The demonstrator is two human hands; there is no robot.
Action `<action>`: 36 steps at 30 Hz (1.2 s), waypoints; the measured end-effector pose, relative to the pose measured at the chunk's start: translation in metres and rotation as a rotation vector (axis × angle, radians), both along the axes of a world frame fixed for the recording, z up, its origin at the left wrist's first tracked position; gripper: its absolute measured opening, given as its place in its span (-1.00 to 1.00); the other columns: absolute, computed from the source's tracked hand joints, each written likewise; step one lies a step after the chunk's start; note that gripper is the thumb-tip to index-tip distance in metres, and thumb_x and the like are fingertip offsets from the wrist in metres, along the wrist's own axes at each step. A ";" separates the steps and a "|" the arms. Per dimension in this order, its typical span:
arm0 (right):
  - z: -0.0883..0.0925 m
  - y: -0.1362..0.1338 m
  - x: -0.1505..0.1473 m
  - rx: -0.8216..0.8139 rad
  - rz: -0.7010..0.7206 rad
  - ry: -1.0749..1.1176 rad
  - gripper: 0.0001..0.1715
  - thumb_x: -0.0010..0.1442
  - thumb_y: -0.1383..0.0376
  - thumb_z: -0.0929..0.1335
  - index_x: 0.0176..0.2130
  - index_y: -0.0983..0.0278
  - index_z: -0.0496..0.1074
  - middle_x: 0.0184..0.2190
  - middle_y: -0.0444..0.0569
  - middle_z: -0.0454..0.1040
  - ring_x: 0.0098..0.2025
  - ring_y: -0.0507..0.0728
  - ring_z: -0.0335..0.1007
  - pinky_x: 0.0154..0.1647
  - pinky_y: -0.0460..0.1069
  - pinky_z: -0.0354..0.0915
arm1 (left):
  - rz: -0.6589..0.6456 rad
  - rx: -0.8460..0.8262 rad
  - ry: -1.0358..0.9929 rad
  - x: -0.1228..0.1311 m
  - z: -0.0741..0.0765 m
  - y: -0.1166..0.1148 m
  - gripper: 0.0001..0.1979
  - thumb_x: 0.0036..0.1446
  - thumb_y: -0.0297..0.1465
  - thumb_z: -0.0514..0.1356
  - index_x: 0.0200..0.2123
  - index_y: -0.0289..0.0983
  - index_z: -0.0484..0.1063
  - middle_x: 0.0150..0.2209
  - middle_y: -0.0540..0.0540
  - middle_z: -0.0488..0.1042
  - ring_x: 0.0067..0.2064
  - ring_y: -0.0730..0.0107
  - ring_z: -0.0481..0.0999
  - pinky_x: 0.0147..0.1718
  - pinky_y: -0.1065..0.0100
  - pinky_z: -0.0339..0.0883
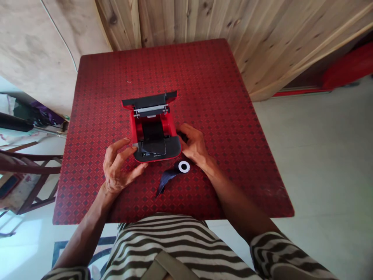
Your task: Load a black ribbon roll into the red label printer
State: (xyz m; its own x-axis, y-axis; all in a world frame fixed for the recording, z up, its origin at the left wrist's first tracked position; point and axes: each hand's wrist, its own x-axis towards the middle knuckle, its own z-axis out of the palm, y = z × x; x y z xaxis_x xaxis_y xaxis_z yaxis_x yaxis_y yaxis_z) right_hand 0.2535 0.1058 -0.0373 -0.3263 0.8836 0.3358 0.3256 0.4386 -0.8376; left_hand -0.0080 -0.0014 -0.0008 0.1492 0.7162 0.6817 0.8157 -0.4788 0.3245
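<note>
A red and black ribbon printer (159, 151) sits on the table with its lid (150, 102) raised at the back. Inside it, a black ribbon strip (153, 130) runs forward over the front panel. My left hand (118, 165) is at its left front corner, fingers against the side and thumb by the front edge. On the other side, my right hand (194, 146) curls its fingers around the printer's right wall; a dark spot shows between them, too hidden to name. Just in front lies a dark ribbon roll (183, 167) on a white core, its loose tail trailing left.
The square table (204, 77) has a red patterned top and stands against a wooden plank wall (186, 23). To the left are a wooden chair (35, 179) and a white cable (58, 33) down the wall. Pale tiled floor (320, 155) lies to the right.
</note>
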 end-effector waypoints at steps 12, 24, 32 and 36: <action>0.100 0.016 -0.047 0.297 0.334 -0.593 -0.81 0.42 0.43 0.38 -0.10 0.28 0.63 -0.06 0.13 0.68 0.02 0.28 0.59 0.17 0.19 0.44 | -0.034 0.030 0.000 0.002 -0.009 -0.002 -0.40 0.22 -0.21 0.43 0.25 -0.22 0.36 0.09 -0.26 0.55 0.11 0.13 0.61 0.08 0.16 0.58; 0.103 0.044 -0.086 0.280 0.439 -0.972 -0.82 0.25 0.51 0.44 -0.16 0.36 0.64 -0.18 0.21 0.68 -0.16 0.31 0.63 -0.20 0.10 0.43 | -0.040 0.015 -0.014 0.003 -0.009 -0.003 -0.44 0.25 -0.24 0.42 0.24 -0.23 0.37 0.07 -0.26 0.54 0.09 0.16 0.60 0.07 0.19 0.58; 0.144 0.003 -0.032 0.275 0.259 -0.458 -0.84 0.28 0.40 0.47 -0.12 0.20 0.58 -0.10 0.00 0.65 -0.02 0.25 0.57 0.10 0.16 0.45 | -0.034 0.019 -0.016 0.002 -0.011 -0.003 -0.41 0.22 -0.24 0.44 0.23 -0.25 0.37 0.08 -0.28 0.54 0.10 0.13 0.61 0.07 0.17 0.59; 0.139 0.011 0.022 0.177 -0.020 -0.162 -0.79 0.28 0.26 0.50 -0.06 0.12 0.56 -0.11 -0.08 0.65 -0.10 0.20 0.60 0.02 0.15 0.50 | -0.036 0.021 -0.014 0.003 -0.010 -0.002 -0.40 0.22 -0.23 0.43 0.25 -0.22 0.36 0.08 -0.26 0.55 0.10 0.12 0.62 0.07 0.15 0.59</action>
State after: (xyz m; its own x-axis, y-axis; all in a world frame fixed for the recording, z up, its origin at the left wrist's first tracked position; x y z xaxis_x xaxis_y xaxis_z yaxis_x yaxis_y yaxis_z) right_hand 0.2758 0.1172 0.1019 -0.3713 0.8223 0.4312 0.4594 0.5663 -0.6843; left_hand -0.0055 -0.0038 -0.0106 0.1649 0.6963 0.6986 0.7931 -0.5146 0.3257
